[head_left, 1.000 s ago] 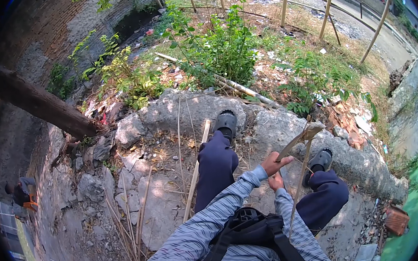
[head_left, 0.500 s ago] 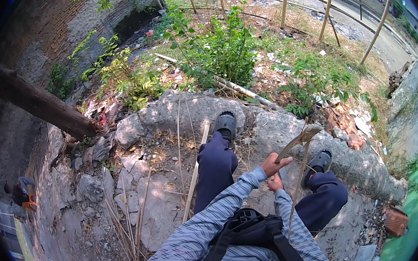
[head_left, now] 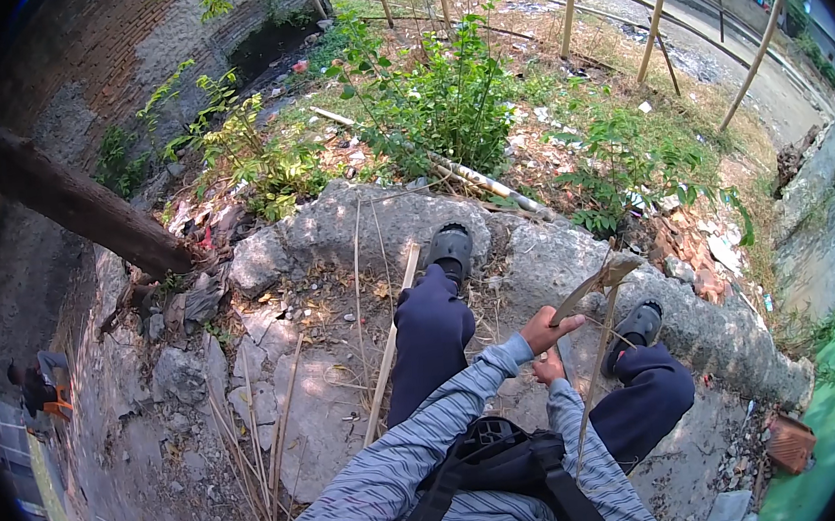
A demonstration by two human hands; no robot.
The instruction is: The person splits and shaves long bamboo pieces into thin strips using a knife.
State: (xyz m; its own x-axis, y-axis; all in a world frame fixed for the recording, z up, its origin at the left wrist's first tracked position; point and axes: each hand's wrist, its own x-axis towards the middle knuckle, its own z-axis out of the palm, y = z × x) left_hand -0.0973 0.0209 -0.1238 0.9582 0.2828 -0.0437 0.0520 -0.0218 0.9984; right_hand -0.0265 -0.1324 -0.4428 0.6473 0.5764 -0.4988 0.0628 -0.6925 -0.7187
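My left hand [head_left: 548, 327] comes across from the lower left, fingers closed round a curved, flat greyish-brown piece [head_left: 578, 295] whose broad brown end [head_left: 617, 271] points to the upper right. Its exact kind is unclear. Just below, my right hand [head_left: 548, 366] is closed; a narrow grey piece [head_left: 565, 355] shows beside it, and I cannot make out what its fingers hold. A thin tan bamboo strip [head_left: 596, 374] slants past both hands on their right, between them and my right shoe [head_left: 635, 330].
Several thin strips [head_left: 255, 452] and a longer pale bamboo slat [head_left: 392, 343] lie left of my legs. Broken concrete [head_left: 579, 265] runs in front of my feet, with bushes [head_left: 462, 95] beyond. A brown post [head_left: 80, 198] leans at left; another person [head_left: 42, 382] is at far left.
Hardly anything differs: both hands and the curved piece stay nearly in place. The person at far left has shifted slightly.
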